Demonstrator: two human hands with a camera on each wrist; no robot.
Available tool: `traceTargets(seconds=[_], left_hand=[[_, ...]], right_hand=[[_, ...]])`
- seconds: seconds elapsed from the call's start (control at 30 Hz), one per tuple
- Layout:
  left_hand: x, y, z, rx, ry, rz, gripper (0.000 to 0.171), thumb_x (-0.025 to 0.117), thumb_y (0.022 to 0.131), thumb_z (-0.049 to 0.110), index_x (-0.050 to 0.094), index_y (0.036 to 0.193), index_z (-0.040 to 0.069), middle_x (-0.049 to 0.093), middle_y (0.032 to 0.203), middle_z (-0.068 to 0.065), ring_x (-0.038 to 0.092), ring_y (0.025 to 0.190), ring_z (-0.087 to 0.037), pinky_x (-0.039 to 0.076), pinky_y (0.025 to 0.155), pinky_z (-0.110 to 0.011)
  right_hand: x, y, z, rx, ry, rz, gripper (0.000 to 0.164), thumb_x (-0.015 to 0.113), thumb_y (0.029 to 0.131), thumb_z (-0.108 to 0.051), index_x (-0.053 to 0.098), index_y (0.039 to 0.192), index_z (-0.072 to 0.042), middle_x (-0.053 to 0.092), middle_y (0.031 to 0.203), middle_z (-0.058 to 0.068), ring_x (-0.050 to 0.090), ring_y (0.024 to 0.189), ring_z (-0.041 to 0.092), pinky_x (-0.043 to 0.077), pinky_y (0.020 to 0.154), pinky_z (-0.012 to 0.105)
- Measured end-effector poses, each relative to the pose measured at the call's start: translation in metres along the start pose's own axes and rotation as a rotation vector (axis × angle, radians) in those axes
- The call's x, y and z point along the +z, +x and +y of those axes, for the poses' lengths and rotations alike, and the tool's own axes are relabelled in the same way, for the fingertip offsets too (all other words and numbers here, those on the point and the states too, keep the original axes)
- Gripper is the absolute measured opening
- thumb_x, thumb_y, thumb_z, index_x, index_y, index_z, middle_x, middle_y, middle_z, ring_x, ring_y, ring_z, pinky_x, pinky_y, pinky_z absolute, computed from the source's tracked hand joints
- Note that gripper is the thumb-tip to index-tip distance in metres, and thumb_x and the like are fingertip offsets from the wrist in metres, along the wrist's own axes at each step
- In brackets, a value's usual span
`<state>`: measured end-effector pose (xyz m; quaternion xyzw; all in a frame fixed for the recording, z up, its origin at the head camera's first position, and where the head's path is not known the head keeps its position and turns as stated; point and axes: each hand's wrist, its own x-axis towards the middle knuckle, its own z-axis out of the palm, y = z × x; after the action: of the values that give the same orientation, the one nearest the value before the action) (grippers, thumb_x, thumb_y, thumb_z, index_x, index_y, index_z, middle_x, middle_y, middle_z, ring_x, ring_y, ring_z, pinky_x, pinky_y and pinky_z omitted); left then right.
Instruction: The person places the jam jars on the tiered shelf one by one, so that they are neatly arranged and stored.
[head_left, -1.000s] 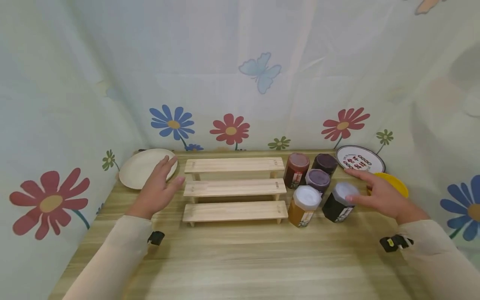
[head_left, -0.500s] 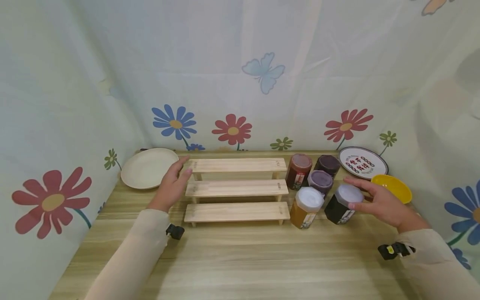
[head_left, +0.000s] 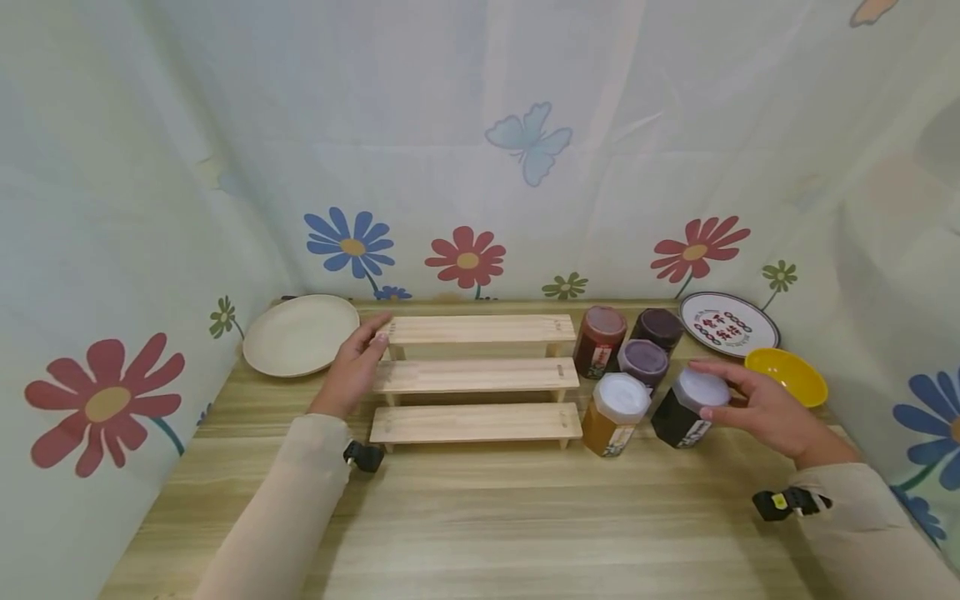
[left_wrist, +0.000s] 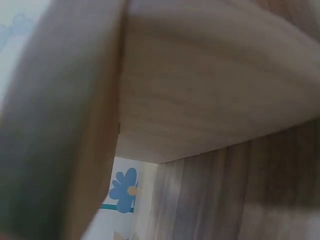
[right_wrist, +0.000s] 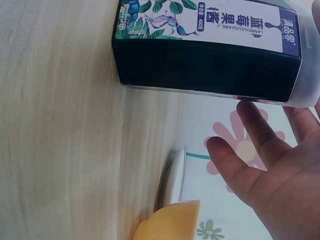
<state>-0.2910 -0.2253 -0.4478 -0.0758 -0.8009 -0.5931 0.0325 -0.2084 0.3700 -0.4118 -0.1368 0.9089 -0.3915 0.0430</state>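
Observation:
A light wooden three-step stand (head_left: 474,377) is in the middle of the table in the head view. At the left end of its top step is my left hand (head_left: 351,372), thumb in front and fingers behind; the left wrist view shows only blurred wood (left_wrist: 200,90) up close, so firm contact cannot be told. My right hand (head_left: 772,412) has its thumb and fingers around the lid of a dark blueberry jam jar (right_wrist: 210,65), which stands upright on the table. Two fingers (right_wrist: 232,165) are spread apart from the jar in the right wrist view.
Left of the jam jar, several more lidded jars stand clustered: an amber one (head_left: 611,425), a red one (head_left: 598,346) and purple ones (head_left: 643,362). Behind are a patterned plate (head_left: 693,312) and a yellow bowl (head_left: 795,383). A cream plate (head_left: 292,337) lies at the left.
My left hand has moved right, from near the cream plate to the stand's left end. My right hand has come in closer around the dark jar's lid. Stand and jars have not visibly moved.

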Motion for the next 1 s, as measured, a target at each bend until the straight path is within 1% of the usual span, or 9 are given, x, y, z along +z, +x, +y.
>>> traceTargets(seconds=[0.07,0.13,0.2,0.3,0.4,0.47,0.63,0.83,1.0], left_hand=[[0.001,0.002,-0.003,-0.003,-0.023,0.007,0.050,0.043,0.115,0.030,0.040,0.164,0.019,0.033,0.171,-0.007,0.035,0.154,-0.029,0.029,0.126,-0.052],[0.002,0.003,-0.004,-0.007,-0.053,0.011,0.049,0.044,0.115,0.029,0.041,0.163,0.018,0.036,0.169,-0.010,0.039,0.150,-0.031,0.031,0.124,-0.053],[0.002,0.004,-0.006,-0.007,-0.072,0.005,0.049,0.043,0.115,0.028,0.040,0.163,0.018,0.034,0.169,-0.011,0.039,0.149,-0.034,0.030,0.124,-0.054],[0.003,0.004,-0.008,-0.012,-0.090,0.000,0.048,0.042,0.115,0.030,0.041,0.162,0.019,0.032,0.170,-0.011,0.036,0.152,-0.035,0.027,0.126,-0.054],[0.004,0.004,-0.010,-0.014,-0.097,-0.004,0.048,0.041,0.116,0.032,0.040,0.162,0.019,0.032,0.170,-0.013,0.032,0.155,-0.034,0.024,0.127,-0.053],[0.004,0.003,-0.012,-0.014,-0.109,-0.003,0.049,0.042,0.115,0.034,0.040,0.162,0.019,0.035,0.167,-0.015,0.033,0.154,-0.034,0.023,0.127,-0.053],[0.004,0.005,-0.018,-0.012,-0.130,0.005,0.046,0.043,0.115,0.034,0.043,0.159,0.021,0.041,0.162,-0.015,0.038,0.150,-0.034,0.026,0.126,-0.053],[0.006,0.006,-0.022,-0.013,-0.128,0.020,0.046,0.044,0.115,0.036,0.044,0.158,0.022,0.046,0.156,-0.019,0.042,0.146,-0.036,0.028,0.125,-0.053],[0.007,0.005,-0.021,-0.010,-0.118,0.031,0.046,0.044,0.115,0.036,0.044,0.158,0.022,0.046,0.157,-0.019,0.042,0.146,-0.038,0.029,0.124,-0.054]], right_hand=[[0.001,0.000,0.001,0.002,0.004,0.003,0.065,0.076,0.099,-0.019,0.048,0.156,-0.005,0.044,0.157,0.028,0.054,0.122,0.045,0.051,0.088,0.015],[0.001,0.000,0.001,-0.003,-0.003,0.011,0.064,0.076,0.099,-0.019,0.049,0.155,-0.006,0.045,0.156,0.028,0.054,0.121,0.044,0.051,0.087,0.015],[0.002,0.000,0.002,-0.013,-0.013,0.024,0.063,0.076,0.099,-0.019,0.050,0.155,-0.006,0.046,0.154,0.027,0.056,0.119,0.039,0.051,0.086,0.016],[0.004,0.000,0.004,-0.022,-0.018,0.051,0.062,0.078,0.098,-0.019,0.052,0.153,-0.006,0.049,0.152,0.025,0.059,0.114,0.022,0.052,0.085,0.016],[0.007,-0.001,0.005,-0.022,-0.007,0.081,0.062,0.079,0.097,-0.019,0.053,0.153,-0.006,0.050,0.150,0.022,0.057,0.107,0.004,0.053,0.085,0.015],[0.009,-0.001,0.007,-0.026,-0.002,0.101,0.063,0.079,0.097,-0.018,0.054,0.152,-0.005,0.051,0.149,0.021,0.056,0.105,-0.002,0.053,0.084,0.015],[0.013,-0.003,0.008,-0.031,-0.012,0.134,0.063,0.081,0.095,-0.018,0.054,0.151,-0.005,0.051,0.147,0.020,0.056,0.103,-0.001,0.053,0.083,0.015],[0.012,-0.003,0.008,-0.030,-0.035,0.112,0.066,0.081,0.096,-0.019,0.051,0.154,-0.006,0.052,0.148,0.024,0.054,0.104,-0.002,0.051,0.084,0.015],[0.012,-0.004,0.007,-0.019,-0.035,0.111,0.067,0.080,0.096,-0.019,0.050,0.154,-0.006,0.051,0.149,0.024,0.054,0.105,0.000,0.051,0.084,0.015]])
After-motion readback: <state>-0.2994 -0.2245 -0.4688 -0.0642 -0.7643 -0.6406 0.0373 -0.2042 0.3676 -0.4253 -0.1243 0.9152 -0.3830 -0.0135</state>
